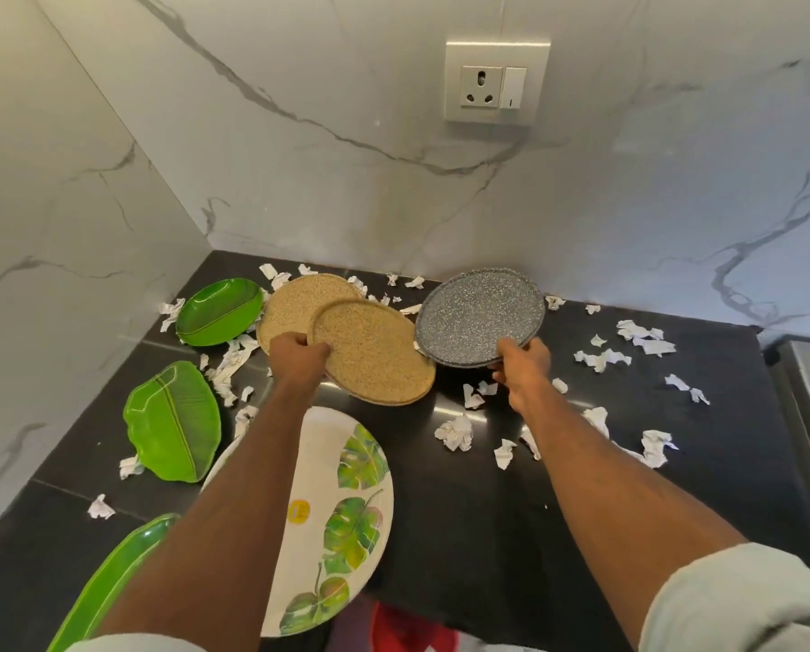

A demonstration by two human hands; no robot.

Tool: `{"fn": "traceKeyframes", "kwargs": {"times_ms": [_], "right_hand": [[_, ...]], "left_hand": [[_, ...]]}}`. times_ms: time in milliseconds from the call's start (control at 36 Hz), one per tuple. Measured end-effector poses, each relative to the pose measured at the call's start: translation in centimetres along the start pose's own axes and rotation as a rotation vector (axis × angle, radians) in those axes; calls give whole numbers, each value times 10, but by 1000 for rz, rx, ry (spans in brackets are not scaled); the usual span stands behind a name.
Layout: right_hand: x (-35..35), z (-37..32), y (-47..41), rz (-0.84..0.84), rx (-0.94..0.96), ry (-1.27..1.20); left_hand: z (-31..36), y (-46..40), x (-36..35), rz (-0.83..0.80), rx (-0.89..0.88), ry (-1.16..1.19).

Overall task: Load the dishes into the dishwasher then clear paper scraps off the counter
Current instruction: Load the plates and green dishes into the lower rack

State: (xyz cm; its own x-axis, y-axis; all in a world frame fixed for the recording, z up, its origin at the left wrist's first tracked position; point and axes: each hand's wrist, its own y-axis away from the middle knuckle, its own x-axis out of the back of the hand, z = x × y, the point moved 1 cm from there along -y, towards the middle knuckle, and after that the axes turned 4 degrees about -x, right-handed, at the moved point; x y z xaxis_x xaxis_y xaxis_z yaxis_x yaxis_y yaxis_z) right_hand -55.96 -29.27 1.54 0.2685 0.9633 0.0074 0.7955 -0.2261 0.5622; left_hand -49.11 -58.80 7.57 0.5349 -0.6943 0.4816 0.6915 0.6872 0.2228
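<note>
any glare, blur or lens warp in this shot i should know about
Head view: wide-angle warp bows the marble wall edges and stretches both forearms; soft window-like glare patches sit on the black counter beside the right hand; focus is slightly soft overall, and the plates held by the left hand and right hand stay readable.

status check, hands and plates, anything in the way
Left hand grips tan plate. Right hand grips grey speckled plate. Paper scraps litter counter.

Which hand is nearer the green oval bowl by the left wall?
Left. The left hand grips a tan plate just right of the green oval bowl; the right hand holds the grey speckled plate, farther right.
</note>
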Motion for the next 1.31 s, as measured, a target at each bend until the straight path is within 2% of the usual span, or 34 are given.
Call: {"fn": "traceKeyframes", "kwargs": {"times_ms": [111, 250, 306, 472, 611, 722, 806, 1056, 1167, 1306], "right_hand": [[11, -6, 13, -43, 71, -19], [35, -4, 26, -32, 194, 85], [50, 0, 33, -18, 260, 157], [103, 16, 51, -12, 397, 284], [146, 36, 87, 59, 434, 291], [174, 55, 127, 79, 452, 268], [196, 76, 163, 118, 448, 232], [281, 158, 278, 235, 483, 294], [331, 186, 317, 195, 487, 319], [401, 214, 349, 257, 470, 349]], "left_hand": [[-7, 25, 19, 92, 19, -9], [-29, 56, 35, 166, 25, 22], [-32, 79, 35, 239, -22, -20], [-21, 156, 27, 360, -397, -199], [-12, 213, 15, 219, -763, -460], [-18, 259, 20, 236, -862, -452], [-37, 289, 28, 241, -838, -406], [-115, 392, 69, 404, -336, -70], [-140, 441, 67, 334, -251, 23], [-169, 497, 44, 251, -227, 50]]}}
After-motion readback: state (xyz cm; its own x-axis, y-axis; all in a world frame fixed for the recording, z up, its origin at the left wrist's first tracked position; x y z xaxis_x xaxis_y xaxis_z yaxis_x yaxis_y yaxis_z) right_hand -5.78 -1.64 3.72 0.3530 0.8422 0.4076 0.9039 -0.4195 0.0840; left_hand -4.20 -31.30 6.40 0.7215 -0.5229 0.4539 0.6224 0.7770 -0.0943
